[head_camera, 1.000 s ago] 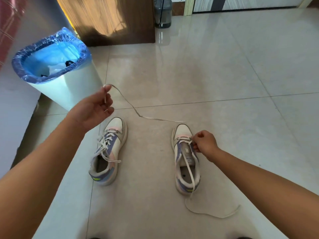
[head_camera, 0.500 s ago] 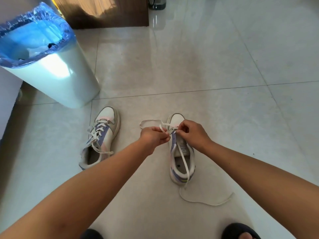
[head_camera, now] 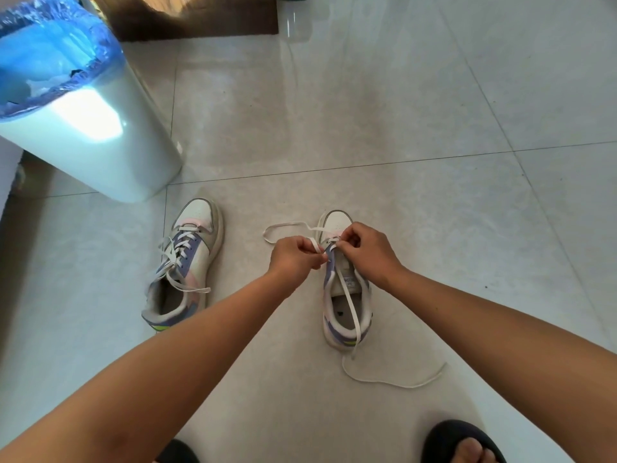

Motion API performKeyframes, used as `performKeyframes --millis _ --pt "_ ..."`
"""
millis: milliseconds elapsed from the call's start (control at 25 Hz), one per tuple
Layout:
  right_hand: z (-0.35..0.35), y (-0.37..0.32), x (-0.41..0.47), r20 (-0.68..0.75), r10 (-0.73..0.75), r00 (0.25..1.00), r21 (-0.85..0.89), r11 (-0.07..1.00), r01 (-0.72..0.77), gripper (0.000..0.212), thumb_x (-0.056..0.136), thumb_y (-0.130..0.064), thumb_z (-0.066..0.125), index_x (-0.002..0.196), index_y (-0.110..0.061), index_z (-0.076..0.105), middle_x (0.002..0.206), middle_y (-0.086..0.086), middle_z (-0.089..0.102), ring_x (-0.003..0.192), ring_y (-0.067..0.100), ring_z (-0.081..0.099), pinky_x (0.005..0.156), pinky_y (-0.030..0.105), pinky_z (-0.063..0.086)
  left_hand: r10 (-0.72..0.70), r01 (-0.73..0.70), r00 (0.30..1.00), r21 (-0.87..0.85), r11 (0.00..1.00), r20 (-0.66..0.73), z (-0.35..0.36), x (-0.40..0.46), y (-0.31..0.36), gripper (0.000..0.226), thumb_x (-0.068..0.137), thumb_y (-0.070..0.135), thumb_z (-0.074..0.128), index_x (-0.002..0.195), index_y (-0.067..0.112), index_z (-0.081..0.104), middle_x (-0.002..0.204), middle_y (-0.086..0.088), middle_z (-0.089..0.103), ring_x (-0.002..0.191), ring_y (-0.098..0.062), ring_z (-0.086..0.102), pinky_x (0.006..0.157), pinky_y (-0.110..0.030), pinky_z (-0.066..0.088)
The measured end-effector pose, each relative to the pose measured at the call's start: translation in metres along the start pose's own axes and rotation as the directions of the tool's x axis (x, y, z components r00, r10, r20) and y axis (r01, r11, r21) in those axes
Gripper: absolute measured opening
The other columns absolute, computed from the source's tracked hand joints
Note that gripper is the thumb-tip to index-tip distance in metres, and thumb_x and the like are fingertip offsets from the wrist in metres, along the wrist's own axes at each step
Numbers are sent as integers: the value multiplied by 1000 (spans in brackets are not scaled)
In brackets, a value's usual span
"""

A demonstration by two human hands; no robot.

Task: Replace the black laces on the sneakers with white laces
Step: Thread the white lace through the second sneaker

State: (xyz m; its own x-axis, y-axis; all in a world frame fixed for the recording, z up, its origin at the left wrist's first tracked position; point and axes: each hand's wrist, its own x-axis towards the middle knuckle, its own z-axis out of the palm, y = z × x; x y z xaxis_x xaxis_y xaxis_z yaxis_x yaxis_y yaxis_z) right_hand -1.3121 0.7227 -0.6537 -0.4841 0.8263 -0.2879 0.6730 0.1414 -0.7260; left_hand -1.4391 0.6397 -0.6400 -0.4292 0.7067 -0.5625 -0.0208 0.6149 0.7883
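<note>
I've got both hands down at the toe end of the right sneaker [head_camera: 345, 289], which sits mid-floor near a tile seam. Left hand [head_camera: 295, 259] has its fingers curled, pinching the white lace [head_camera: 350, 305] by the lowest eyelets; right hand [head_camera: 365, 253] is curled too, pinching at the tongue top. One end loops off past the toe, the other trails over the heel onto the floor [head_camera: 400, 111]. Left sneaker [head_camera: 187, 265] looks laced already, near the bin [head_camera: 100, 135]. Risk imo: uneven ends if I tug one side hard, or a skipped eyelet, since my fingers hide the holes.
</note>
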Motion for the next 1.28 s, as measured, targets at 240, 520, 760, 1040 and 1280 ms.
performKeyframes --millis 240,520,760,1040,1280 --pt "-2 -4 -5 -10 20 1000 55 998 -20 10 87 -14 62 96 -14 57 80 -3 53 71 11 49 62 18 40 93 -87 995 138 987 -39 12 -3 -6 25 83 12 68 59 16 62 53 11 54 51 2 48 53 -12 38" --pt "3 13 -35 92 -41 995 -144 988 55 16 86 -21 66 101 -13 68 120 4 34 114 13 35 93 16 30 130 -115 990 208 971 -57 12 -10 -20 26 88 23 63 62 22 63 48 13 53 47 2 45 49 -15 33" --pt "4 4 -18 93 -10 996 -198 980 29 13 87 -22 65 94 -11 67 108 2 35 108 18 38 84 18 31 287 -258 958 399 880 -16 15 -17 -13 26 95 33 50 93 15 68 83 1 61 74 -12 56 63 -23 37" --pt "-25 -3 -48 223 -121 967 -298 936 185 10 95 -17 53 95 -8 58 107 1 39 100 17 42 90 27 40 16 -75 996 790 608 83 33 -48 -50 59 97 34 33 141 -3 19 112 -14 60 95 -33 60 69 -33 39" --pt "-103 68 -151 679 -204 705 -543 506 669 37 49 -4 80 74 -25 60 75 -8 55 63 12 51 51 22 43 62 -136 991 811 569 122 34 -48 -44 30 99 22 30 120 4 42 123 -16 54 94 -35 60 75 -40 47"
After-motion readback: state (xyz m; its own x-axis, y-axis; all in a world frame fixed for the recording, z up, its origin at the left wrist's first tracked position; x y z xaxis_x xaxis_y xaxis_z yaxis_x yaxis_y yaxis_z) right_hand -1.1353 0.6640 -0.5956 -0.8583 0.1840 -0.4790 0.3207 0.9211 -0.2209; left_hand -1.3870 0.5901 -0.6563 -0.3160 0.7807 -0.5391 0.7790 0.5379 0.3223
